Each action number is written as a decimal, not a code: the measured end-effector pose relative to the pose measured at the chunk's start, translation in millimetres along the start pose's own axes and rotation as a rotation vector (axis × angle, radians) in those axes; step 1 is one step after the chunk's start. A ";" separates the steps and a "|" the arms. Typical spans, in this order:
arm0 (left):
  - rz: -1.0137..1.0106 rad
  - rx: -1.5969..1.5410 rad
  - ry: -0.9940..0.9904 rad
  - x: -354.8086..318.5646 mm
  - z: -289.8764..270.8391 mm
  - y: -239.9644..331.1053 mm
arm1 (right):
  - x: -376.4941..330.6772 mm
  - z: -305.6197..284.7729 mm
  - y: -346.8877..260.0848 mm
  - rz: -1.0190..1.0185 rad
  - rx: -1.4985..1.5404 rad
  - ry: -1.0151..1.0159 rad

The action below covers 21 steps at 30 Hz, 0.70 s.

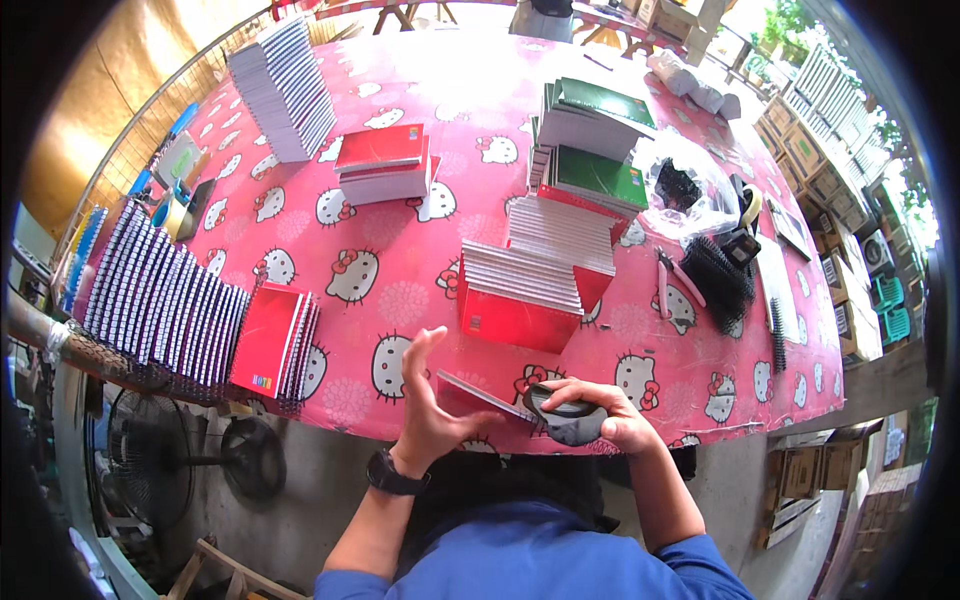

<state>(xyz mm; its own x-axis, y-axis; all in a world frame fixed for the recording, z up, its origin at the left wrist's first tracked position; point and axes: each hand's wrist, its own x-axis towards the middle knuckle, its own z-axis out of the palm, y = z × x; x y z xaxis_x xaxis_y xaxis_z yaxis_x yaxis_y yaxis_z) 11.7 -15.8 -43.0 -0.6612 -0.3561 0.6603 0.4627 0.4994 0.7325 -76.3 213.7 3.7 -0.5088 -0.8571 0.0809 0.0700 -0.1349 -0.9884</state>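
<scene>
Near the front edge of the table, a thin red notebook (480, 396) stands tilted, seen mostly along its edge. My left hand (432, 408), with a black watch on its wrist, is open; its fingers spread upward and the thumb reaches to the notebook's near side. My right hand (615, 412) is closed around a dark rounded hand tool (567, 422), whose kind I cannot make out. The tool's left end is at the notebook's right end. Just beyond are stacks of red notebooks (525, 318) standing on edge.
Spiral-bound notebooks (165, 295) line the left edge. Red notebooks (380, 165), a tall white stack (285, 90) and green notebooks (600, 180) stand farther back. Pink-handled pliers (680, 280), black binding coils (720, 285) and a plastic bag (690, 185) lie at right on the pink tablecloth (350, 275).
</scene>
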 end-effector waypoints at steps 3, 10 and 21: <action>-0.336 -0.268 -0.238 -16.0 -7.1 -17.6 | 2.0 0.7 9.7 0.101 -0.463 0.046; -0.460 -0.414 -0.326 -15.7 -8.7 -18.6 | 11.1 1.0 -4.1 0.047 -0.499 0.000; -0.429 -0.448 -0.325 -8.3 -7.0 -15.1 | 18.9 5.8 -15.8 -0.009 -0.214 -0.082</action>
<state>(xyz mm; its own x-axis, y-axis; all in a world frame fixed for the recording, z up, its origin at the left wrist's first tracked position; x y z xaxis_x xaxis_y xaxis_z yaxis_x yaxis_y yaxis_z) 14.4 -25.9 -58.4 -0.9508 -0.1596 0.2655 0.2736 -0.0310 0.9613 -82.1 196.7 21.6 -0.4361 -0.8952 0.0919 -0.1225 -0.0421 -0.9916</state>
